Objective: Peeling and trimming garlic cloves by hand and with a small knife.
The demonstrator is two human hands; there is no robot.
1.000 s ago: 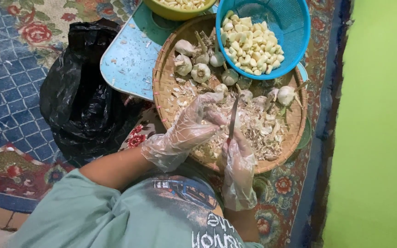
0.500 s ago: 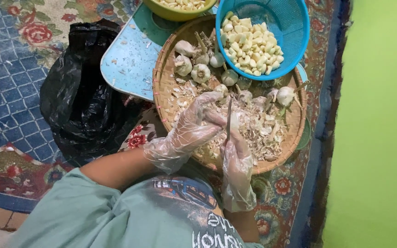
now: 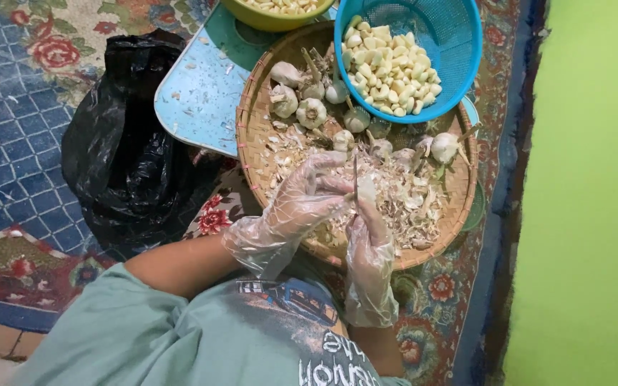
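Our fingers point(image 3: 337, 187) meet over the middle of the woven tray point(image 3: 252, 136), both hands in thin clear gloves. The left hand point(image 3: 298, 207) has its fingers curled together around what we take to be a garlic clove point(image 3: 366, 190), though glove and fingers cover most of it. The right hand point(image 3: 368, 239) is clamped on a small knife point(image 3: 355, 179) whose thin blade stands nearly upright, its long axis pointing away from us, touching the clove just beside the left fingertips. The two hands are in contact, so neither is nearer; the clove sits between them. Beneath the fingers lies a heap of papery peels point(image 3: 402, 196), spread to the right. Beyond the fingers, farther from us, whole garlic bulbs point(image 3: 311, 112) lie in a loose row across the far part of the tray. Past those, resting on the tray's far edge, a blue colander point(image 3: 459, 43) holds peeled cloves point(image 3: 388, 68), and a yellow bowl point(image 3: 270, 20) sits to its left. A pale blue board point(image 3: 194, 93) and a black plastic bag point(image 3: 126, 157) lie left of the fingers, on a patterned carpet point(image 3: 16, 86).
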